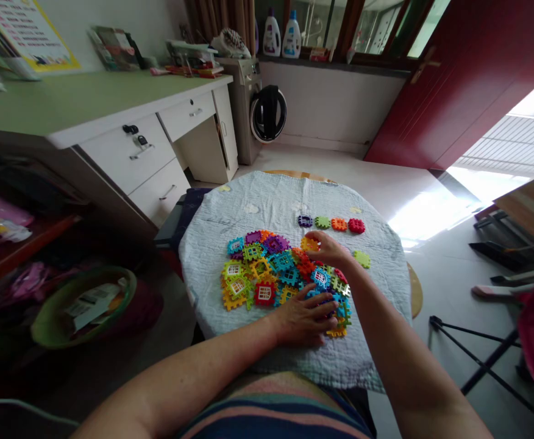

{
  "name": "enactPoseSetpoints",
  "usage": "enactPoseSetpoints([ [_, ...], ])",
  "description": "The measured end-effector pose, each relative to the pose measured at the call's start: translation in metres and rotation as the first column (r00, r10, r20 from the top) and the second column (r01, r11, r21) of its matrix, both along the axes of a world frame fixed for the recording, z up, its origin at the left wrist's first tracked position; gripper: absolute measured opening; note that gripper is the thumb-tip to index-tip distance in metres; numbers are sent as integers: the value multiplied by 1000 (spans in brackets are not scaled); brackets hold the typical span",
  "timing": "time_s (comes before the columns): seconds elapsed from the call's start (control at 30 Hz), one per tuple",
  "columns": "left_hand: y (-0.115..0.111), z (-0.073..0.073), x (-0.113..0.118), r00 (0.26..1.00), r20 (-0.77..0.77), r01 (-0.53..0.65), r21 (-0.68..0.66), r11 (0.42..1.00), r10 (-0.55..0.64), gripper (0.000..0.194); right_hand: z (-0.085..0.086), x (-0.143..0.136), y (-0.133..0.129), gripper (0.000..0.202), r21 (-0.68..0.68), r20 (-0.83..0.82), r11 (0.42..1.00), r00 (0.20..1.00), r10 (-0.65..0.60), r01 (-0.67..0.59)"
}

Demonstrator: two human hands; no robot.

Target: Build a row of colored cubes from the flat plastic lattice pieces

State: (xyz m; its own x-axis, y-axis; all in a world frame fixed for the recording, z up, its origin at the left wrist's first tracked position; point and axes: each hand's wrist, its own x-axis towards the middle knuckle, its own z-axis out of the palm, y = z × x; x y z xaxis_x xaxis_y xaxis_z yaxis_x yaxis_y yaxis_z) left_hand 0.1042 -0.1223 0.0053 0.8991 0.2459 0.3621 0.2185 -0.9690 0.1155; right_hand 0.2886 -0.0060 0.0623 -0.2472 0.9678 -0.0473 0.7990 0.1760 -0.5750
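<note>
A pile of colourful plastic interlocking building blocks (260, 268), some with window lattices, is spread on the cloth-covered round table (216, 213). My left hand (304, 317) lies flat with its fingers apart on the near right part of the pile, over blue and purple blocks. At the pile's far edge, my right hand (331, 249) has thumb and fingers round a yellow block (309, 244). Beyond it, a short row holds a dark purple block (305, 221), a light green block (322, 222), an orange block (339, 224) and a red block (356, 226).
A single light green block (362, 259) lies right of my right wrist. On the left stand a green-topped desk (111, 97) and a basket (130, 292). A washing machine (244, 91) with its door open is behind. Black metal legs (477, 347) stand at right.
</note>
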Motion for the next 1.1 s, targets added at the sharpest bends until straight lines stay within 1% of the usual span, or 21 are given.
enactPoseSetpoints([
  [0.07, 8, -9, 7, 999, 34, -21, 56, 998, 19, 29, 1, 1, -2, 52, 12, -37, 1000, 999, -16, 17],
  [0.1, 13, -13, 8, 998, 53, -45, 80, 996, 41, 27, 1, 2, -3, 53, 15, -53, 1000, 998, -23, 24],
  [0.2, 24, -19, 5, 992, 98, -94, 133, 987, 81, 27, 2, 6, -5, 55, 29, -83, 999, 996, -39, 41],
  [0.3, 24, -14, -5, 990, 105, -105, 144, 984, 90, 29, 1, 8, -5, 57, 38, -91, 998, 995, -45, 48],
  [0.43, 16, -3, -25, 995, 18, -104, 87, 991, 103, 44, -4, 10, -5, 54, 47, -102, 998, 994, -31, 36],
  [0.5, 14, -2, -34, 990, -11, -142, 72, 987, 143, 44, -8, 11, -5, 52, 39, -110, 999, 994, -24, 28],
  [0.57, 15, -3, -39, 981, -1, -194, 83, 978, 195, 38, -11, 10, -2, 52, 46, -114, 999, 993, -23, 28],
  [0.63, 15, -3, -43, 975, 19, -222, 106, 969, 222, 36, -14, 8, 2, 51, 82, -104, 996, 994, -25, 34],
  [0.7, 15, 1, -49, 969, 31, -249, 109, 962, 247, 40, -16, 4, 8, 52, 130, -78, 991, 997, -26, 36],
  [0.77, 14, 9, -64, 950, 41, -311, 81, 947, 309, 46, -18, 0, 18, 53, 163, -35, 986, 999, -23, 29],
  [0.83, 17, 15, -87, 909, 49, -416, 34, 909, 415, 49, -19, -6, 30, 54, 172, 39, 985, 999, -21, 14],
  [0.87, 21, 17, -101, 874, 58, -483, 6, 875, 482, 51, -20, -9, 37, 55, 170, 80, 985, 997, -22, 8],
  [0.93, 32, 18, -127, 778, 113, -613, -75, 786, 618, 50, -21, -16, 51, 56, 161, 149, 987, 989, -22, -3],
  [1.0, 47, 13, -149, 653, 188, -708, -193, 679, 734, 46, -21, -24, 66, 55, 151, 187, 989, 982, -17, -12],
  [1.07, 62, 4, -164, 537, 239, -742, -324, 588, 809, 43, -21, -33, 81, 55, 144, 217, 989, 976, -18, -14],
  [1.1, 68, 0, -168, 489, 254, -741, -384, 551, 834, 42, -22, -38, 88, 55, 142, 236, 990, 971, -23, -11],
])
